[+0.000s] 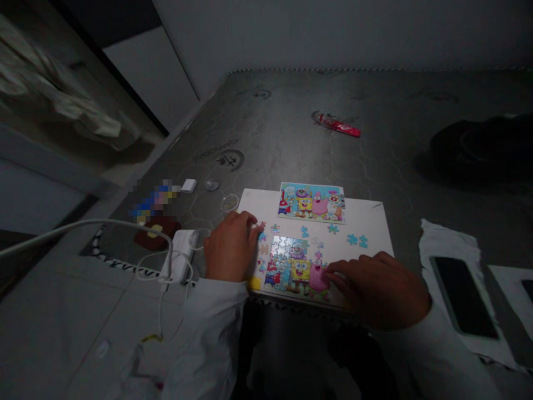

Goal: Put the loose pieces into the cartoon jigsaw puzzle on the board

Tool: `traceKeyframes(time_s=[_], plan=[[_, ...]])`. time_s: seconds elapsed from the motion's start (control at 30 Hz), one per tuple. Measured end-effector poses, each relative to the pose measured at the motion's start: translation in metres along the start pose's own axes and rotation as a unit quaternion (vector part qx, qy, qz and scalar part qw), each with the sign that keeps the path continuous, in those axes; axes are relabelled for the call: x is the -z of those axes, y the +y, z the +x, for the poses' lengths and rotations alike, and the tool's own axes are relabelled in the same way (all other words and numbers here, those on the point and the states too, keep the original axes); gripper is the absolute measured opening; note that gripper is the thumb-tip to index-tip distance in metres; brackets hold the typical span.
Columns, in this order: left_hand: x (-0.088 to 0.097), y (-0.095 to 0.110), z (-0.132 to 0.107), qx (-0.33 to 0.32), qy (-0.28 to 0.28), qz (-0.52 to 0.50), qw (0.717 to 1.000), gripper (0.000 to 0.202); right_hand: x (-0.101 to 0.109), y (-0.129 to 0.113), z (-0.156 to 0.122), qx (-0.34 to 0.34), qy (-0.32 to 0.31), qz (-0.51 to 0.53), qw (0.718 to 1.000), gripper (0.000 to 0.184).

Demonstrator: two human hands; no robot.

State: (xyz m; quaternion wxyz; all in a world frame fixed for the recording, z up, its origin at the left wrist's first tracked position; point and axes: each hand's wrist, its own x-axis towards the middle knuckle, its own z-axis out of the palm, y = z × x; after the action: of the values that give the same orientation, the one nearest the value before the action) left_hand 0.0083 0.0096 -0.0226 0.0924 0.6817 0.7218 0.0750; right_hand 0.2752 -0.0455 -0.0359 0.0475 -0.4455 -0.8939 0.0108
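A partly assembled jigsaw puzzle [289, 266] with cartoon characters lies on a white board [370, 222]. Above it on the board rests a printed reference picture [312, 203] of the same characters. My left hand [231, 247] is at the board's left side, thumb and fingers closed at a small puzzle piece [262, 224]. At the puzzle's right edge, my right hand [377, 286] has its fingers pinched together beside the pink character; whatever is between the fingertips is hidden. Several loose blue pieces [352, 239] lie between picture and puzzle, others along its left side.
A phone [464, 294] lies on a white cloth [433, 244] at the right. To the left are a white power strip [181, 255] with cables, a brown item [158, 233] and a clear round lid [230, 203]. Farther back lies a red packet [339, 125]; a dark object [478, 147] sits far right.
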Motion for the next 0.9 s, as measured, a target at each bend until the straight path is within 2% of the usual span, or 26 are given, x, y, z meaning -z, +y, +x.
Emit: traceKeyframes(time_s=[0.37,0.63,0.9], plan=[[0.002,0.004,0.001,-0.009,-0.02,-0.028,0.999,0.011,0.001,0.002,-0.002,-0.008,0.005,0.0,1.0,0.024],[0.011,0.022,-0.011,-0.151,-0.011,-0.092,0.984,0.03,0.003,0.001,-0.002,-0.018,0.014,-0.004,1.0,0.026],[0.014,0.031,-0.015,-0.199,0.008,-0.164,0.966,0.022,0.005,0.001,-0.001,-0.021,0.012,-0.004,1.0,0.026]])
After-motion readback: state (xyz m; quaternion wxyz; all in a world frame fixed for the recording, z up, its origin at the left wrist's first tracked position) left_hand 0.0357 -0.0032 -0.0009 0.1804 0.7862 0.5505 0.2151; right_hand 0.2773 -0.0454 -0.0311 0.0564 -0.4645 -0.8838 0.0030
